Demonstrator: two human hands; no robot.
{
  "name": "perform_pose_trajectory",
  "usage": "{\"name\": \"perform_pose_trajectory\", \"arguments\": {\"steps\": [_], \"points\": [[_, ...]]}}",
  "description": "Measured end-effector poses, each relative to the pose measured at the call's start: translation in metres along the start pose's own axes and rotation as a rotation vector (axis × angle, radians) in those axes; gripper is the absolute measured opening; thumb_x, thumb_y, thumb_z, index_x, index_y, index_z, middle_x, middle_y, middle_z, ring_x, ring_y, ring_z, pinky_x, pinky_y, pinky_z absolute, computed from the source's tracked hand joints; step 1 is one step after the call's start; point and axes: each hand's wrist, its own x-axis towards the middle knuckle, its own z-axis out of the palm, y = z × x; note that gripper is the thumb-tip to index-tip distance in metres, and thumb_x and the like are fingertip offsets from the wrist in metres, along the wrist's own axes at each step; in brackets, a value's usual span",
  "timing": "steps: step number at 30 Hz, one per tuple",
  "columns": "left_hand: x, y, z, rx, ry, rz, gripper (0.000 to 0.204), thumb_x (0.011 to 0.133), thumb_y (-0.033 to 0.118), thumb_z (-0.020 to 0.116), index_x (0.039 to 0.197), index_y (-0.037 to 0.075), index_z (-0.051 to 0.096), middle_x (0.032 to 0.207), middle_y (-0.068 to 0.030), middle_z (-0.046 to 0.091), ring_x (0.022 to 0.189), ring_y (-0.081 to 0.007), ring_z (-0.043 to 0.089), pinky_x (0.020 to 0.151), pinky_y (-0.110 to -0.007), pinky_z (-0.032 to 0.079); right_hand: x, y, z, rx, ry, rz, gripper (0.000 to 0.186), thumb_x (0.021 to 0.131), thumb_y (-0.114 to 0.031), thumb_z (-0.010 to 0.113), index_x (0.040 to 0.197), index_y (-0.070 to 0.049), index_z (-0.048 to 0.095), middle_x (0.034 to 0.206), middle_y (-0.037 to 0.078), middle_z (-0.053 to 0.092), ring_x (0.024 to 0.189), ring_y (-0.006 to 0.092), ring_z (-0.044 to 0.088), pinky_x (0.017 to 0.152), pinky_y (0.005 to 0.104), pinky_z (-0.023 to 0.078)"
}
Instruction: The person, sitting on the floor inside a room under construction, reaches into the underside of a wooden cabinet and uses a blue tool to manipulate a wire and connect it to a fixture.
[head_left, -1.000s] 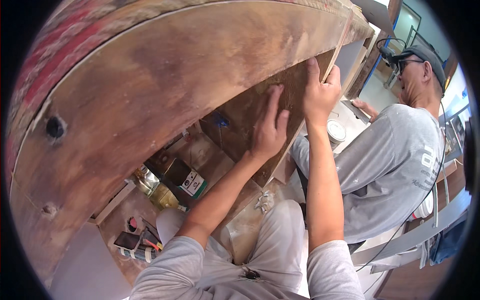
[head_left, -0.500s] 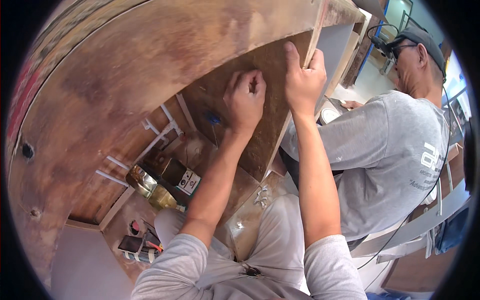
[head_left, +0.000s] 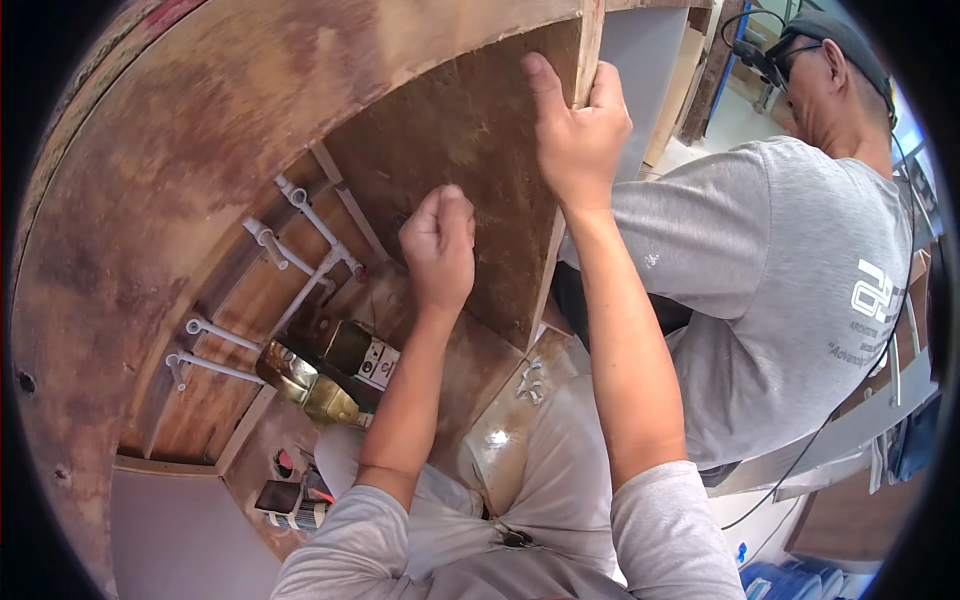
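Note:
An upright dark brown wooden panel point(head_left: 430, 130) stands in front of me, under a curved, stained wooden top point(head_left: 220, 150). My right hand point(head_left: 580, 150) is closed round its right edge, thumb on the near face and fingers on the other side. Close to the middle of that face is my left hand point(head_left: 440, 250), its fingers curled together. Anything it may hold is hidden, and I cannot tell whether its knuckles touch the wood.
White pipes point(head_left: 305, 290) with open ends jut from the cabinet's back wall. Below lie opened metal cans point(head_left: 290, 370) and a dark tool pouch point(head_left: 285, 500). At right, close beside my right arm, sits a person in a grey shirt point(head_left: 760, 240). White scraps point(head_left: 530, 382) lie near my knee.
My left hand has moved down and left along the panel, fingers still curled. The right hand keeps its grip on the edge. A small blue thing behind the left hand is now hidden.

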Motion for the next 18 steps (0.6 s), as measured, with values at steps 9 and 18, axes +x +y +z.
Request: {"name": "perform_pose_trajectory", "arguments": {"steps": [9, 18], "points": [[0.017, -0.034, 0.02, 1.009, -0.097, 0.608, 0.061, 0.096, 0.034, 0.032, 0.142, -0.002, 0.014, 0.141, -0.0178, 0.033, 0.134, -0.0366, 0.024, 0.107, -0.056, 0.009, 0.0, -0.002, -0.001, 0.027, 0.016, -0.02, 0.041, 0.074, -0.032, 0.073, 0.074, 0.002, 0.05, 0.061, 0.017, 0.06, 0.056, 0.0276, 0.062, 0.053, 0.0357, 0.047], [0.007, -0.036, 0.014, 0.723, -0.037, 0.483, 0.063, 0.097, 0.035, 0.03, 0.14, -0.006, 0.008, 0.141, -0.0216, 0.031, 0.132, -0.0397, 0.026, 0.108, -0.051, 0.012, -0.003, -0.005, -0.003, 0.012, 0.008, -0.028, 0.04, 0.075, -0.031, 0.073, 0.075, 0.002, 0.05, 0.061, 0.016, 0.06, 0.056, 0.0255, 0.061, 0.054, 0.0351, 0.047]]}}
